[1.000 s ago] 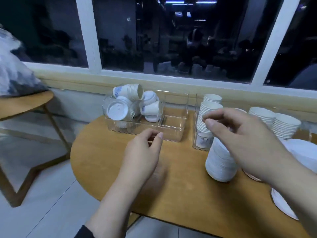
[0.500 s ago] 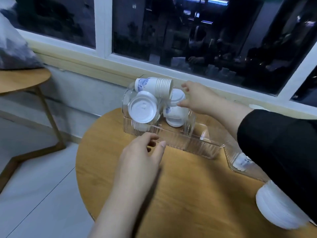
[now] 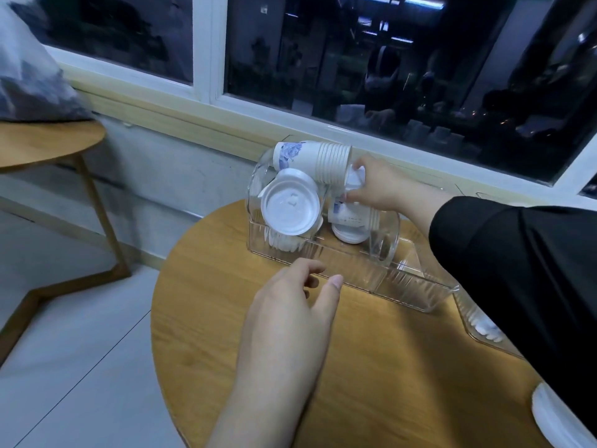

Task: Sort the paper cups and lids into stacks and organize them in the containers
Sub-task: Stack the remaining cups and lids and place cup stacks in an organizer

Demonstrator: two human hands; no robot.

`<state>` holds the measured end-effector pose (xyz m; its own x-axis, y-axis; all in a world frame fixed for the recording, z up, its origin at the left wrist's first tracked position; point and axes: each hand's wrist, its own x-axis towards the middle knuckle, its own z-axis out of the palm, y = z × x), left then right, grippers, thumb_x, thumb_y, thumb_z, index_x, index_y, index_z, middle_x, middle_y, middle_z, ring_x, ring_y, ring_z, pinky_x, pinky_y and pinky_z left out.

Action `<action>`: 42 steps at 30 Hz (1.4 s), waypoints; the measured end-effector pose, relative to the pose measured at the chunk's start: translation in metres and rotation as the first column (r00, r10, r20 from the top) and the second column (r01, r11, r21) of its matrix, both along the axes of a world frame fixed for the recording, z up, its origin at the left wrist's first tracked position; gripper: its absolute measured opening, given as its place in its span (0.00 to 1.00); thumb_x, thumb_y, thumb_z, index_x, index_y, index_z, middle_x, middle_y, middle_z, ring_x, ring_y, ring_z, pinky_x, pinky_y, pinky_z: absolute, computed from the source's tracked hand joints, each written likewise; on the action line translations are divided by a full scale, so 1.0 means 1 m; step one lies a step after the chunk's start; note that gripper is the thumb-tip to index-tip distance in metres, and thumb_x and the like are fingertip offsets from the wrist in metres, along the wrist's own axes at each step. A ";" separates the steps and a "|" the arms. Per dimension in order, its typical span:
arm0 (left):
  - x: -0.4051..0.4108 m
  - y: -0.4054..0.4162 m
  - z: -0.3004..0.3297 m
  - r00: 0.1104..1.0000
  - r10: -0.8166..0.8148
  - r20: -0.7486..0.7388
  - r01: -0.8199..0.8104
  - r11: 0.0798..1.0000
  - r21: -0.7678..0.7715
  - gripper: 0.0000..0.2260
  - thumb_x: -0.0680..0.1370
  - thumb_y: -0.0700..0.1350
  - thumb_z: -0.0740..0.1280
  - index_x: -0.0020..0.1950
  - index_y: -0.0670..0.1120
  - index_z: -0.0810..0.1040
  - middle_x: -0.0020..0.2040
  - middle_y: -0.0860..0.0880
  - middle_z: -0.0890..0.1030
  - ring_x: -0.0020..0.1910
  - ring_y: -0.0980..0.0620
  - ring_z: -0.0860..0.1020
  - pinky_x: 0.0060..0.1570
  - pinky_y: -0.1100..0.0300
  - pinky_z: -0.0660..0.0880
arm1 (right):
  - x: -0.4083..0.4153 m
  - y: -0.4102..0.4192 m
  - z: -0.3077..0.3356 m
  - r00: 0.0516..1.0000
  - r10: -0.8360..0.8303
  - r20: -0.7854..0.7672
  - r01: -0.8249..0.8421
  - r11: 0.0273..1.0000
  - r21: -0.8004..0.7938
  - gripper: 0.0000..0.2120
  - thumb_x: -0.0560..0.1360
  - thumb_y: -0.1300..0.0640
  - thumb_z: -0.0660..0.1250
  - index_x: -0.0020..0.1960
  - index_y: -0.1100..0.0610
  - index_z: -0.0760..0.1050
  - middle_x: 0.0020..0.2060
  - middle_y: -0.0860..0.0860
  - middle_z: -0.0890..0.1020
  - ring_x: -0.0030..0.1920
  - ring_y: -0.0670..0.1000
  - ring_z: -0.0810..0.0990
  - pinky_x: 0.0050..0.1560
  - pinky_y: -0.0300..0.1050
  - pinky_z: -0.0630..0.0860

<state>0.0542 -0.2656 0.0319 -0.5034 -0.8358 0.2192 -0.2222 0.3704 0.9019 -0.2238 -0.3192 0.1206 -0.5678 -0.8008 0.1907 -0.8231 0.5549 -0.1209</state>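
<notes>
A round wooden table (image 3: 371,367) carries everything here, its grain running across a warm brown top. Sitting on it near the far edge, a clear plastic container (image 3: 355,270) with ribbed walls and dividers. Just to its right, a second clear container (image 3: 478,328), mostly hidden behind a sleeve. At the table's near right edge, a white stack of lids (image 3: 549,415).

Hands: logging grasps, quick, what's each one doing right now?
Left hand: open, holding nothing, above the table.
Right hand: gripping a white lid.
</notes>
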 end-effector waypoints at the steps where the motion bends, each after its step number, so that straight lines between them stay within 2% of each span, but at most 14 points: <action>1: 0.000 0.001 0.000 1.000 -0.003 0.000 0.003 1.000 -0.002 0.12 0.78 0.60 0.66 0.57 0.57 0.80 0.48 0.60 0.82 0.51 0.59 0.79 0.56 0.53 0.76 | 0.000 0.001 0.000 1.000 -0.004 0.000 0.004 1.000 -0.012 0.36 0.69 0.44 0.77 0.70 0.51 0.65 0.61 0.54 0.74 0.52 0.56 0.76 0.45 0.48 0.73; 4: 0.000 0.001 0.000 1.000 0.004 -0.006 -0.004 1.000 -0.005 0.11 0.78 0.60 0.66 0.56 0.57 0.80 0.48 0.59 0.82 0.51 0.59 0.80 0.56 0.53 0.76 | 0.004 0.007 0.006 0.999 -0.038 -0.035 0.036 0.998 -0.045 0.33 0.69 0.42 0.75 0.68 0.51 0.65 0.56 0.52 0.69 0.48 0.56 0.74 0.41 0.47 0.70; 9: 0.000 0.002 0.004 0.999 0.022 -0.025 -0.022 1.000 -0.010 0.10 0.78 0.59 0.66 0.55 0.57 0.80 0.47 0.60 0.82 0.50 0.60 0.79 0.55 0.53 0.76 | 0.009 0.032 0.029 0.997 -0.054 -0.057 0.050 0.996 -0.075 0.29 0.72 0.42 0.70 0.67 0.51 0.66 0.57 0.54 0.71 0.46 0.56 0.76 0.37 0.46 0.68; 12: 0.000 0.003 0.007 0.998 0.043 -0.052 -0.044 0.999 -0.013 0.09 0.78 0.57 0.67 0.55 0.56 0.81 0.47 0.61 0.83 0.49 0.60 0.80 0.55 0.53 0.77 | 0.018 0.055 0.049 0.993 -0.105 0.047 0.111 0.982 -0.150 0.26 0.73 0.40 0.68 0.64 0.52 0.68 0.52 0.52 0.73 0.47 0.56 0.76 0.40 0.48 0.71; 14: 0.002 0.004 0.010 0.993 0.071 -0.090 -0.073 0.997 -0.016 0.09 0.78 0.56 0.67 0.56 0.55 0.81 0.48 0.59 0.83 0.49 0.58 0.80 0.55 0.52 0.77 | 0.023 0.068 0.064 0.962 -0.084 0.259 0.144 0.965 -0.221 0.24 0.73 0.41 0.68 0.62 0.56 0.72 0.48 0.51 0.75 0.46 0.57 0.80 0.49 0.53 0.79; 17: 0.006 0.007 0.013 0.986 0.095 -0.138 -0.101 0.994 -0.035 0.09 0.79 0.53 0.68 0.58 0.55 0.80 0.48 0.58 0.83 0.49 0.56 0.81 0.55 0.52 0.77 | 0.037 0.093 0.080 0.732 0.020 0.681 0.140 0.974 -0.180 0.23 0.74 0.45 0.69 0.61 0.59 0.74 0.49 0.58 0.73 0.41 0.58 0.80 0.50 0.52 0.81; 19: 0.009 0.010 0.015 0.983 0.076 -0.169 -0.082 0.996 -0.030 0.13 0.79 0.52 0.69 0.63 0.57 0.78 0.49 0.60 0.82 0.50 0.59 0.79 0.54 0.60 0.75 | 0.050 0.111 0.083 0.586 0.037 0.809 0.073 0.992 -0.099 0.25 0.74 0.45 0.70 0.63 0.60 0.73 0.50 0.62 0.76 0.42 0.59 0.80 0.49 0.52 0.80; 23: 0.010 0.017 0.017 0.978 -0.043 -0.205 0.040 0.999 -0.014 0.24 0.79 0.53 0.69 0.74 0.56 0.70 0.61 0.59 0.80 0.60 0.61 0.77 0.62 0.64 0.71 | 0.091 0.131 0.070 0.458 0.067 0.886 -0.151 0.988 0.004 0.24 0.77 0.43 0.65 0.63 0.61 0.74 0.47 0.62 0.78 0.40 0.55 0.78 0.43 0.47 0.78; 26: 0.011 0.023 0.019 0.952 -0.108 -0.287 0.113 0.994 0.001 0.16 0.79 0.48 0.70 0.66 0.58 0.76 0.55 0.64 0.82 0.54 0.67 0.78 0.54 0.73 0.72 | 0.122 0.135 0.057 0.389 0.057 0.920 -0.264 0.963 0.051 0.29 0.79 0.42 0.63 0.64 0.67 0.74 0.46 0.62 0.79 0.40 0.54 0.77 0.41 0.45 0.77; 28: 0.014 0.022 0.020 0.929 -0.057 -0.365 0.081 0.995 0.052 0.08 0.79 0.45 0.70 0.57 0.53 0.80 0.47 0.60 0.84 0.46 0.64 0.80 0.45 0.72 0.72 | 0.133 0.135 0.051 0.361 0.047 0.931 -0.308 0.949 0.071 0.32 0.78 0.39 0.63 0.63 0.68 0.75 0.46 0.62 0.80 0.41 0.55 0.79 0.44 0.46 0.77; 30: 0.017 0.017 0.019 0.903 0.017 -0.430 0.054 0.987 0.152 0.02 0.78 0.46 0.71 0.49 0.50 0.80 0.39 0.55 0.83 0.37 0.60 0.78 0.39 0.69 0.73 | 0.135 0.131 0.049 0.391 0.063 0.918 -0.311 0.948 0.067 0.33 0.77 0.36 0.62 0.61 0.66 0.76 0.46 0.61 0.82 0.43 0.55 0.81 0.47 0.48 0.78; 33: 0.020 0.009 0.017 0.894 0.087 -0.439 0.022 0.971 0.238 0.05 0.78 0.47 0.72 0.46 0.47 0.79 0.36 0.52 0.82 0.32 0.60 0.77 0.35 0.63 0.75 | 0.124 0.114 0.049 0.620 0.200 0.759 -0.112 0.980 -0.166 0.24 0.79 0.41 0.65 0.58 0.63 0.77 0.49 0.60 0.83 0.41 0.55 0.80 0.43 0.50 0.78; 36: 0.021 0.003 0.013 0.891 0.151 -0.427 -0.019 0.954 0.299 0.08 0.78 0.46 0.72 0.45 0.42 0.77 0.37 0.43 0.83 0.27 0.60 0.76 0.28 0.70 0.70 | 0.105 0.089 0.047 0.790 0.193 0.582 0.063 0.919 -0.390 0.14 0.78 0.47 0.69 0.55 0.57 0.80 0.55 0.55 0.82 0.41 0.53 0.83 0.37 0.45 0.80; 42: 0.020 -0.007 0.004 0.899 0.168 -0.405 -0.021 0.939 0.343 0.09 0.77 0.47 0.73 0.43 0.43 0.77 0.37 0.38 0.82 0.26 0.56 0.73 0.26 0.67 0.68 | 0.094 0.037 0.029 0.725 0.144 0.673 0.232 0.870 -0.436 0.11 0.77 0.51 0.71 0.55 0.55 0.78 0.53 0.52 0.80 0.46 0.54 0.84 0.40 0.48 0.78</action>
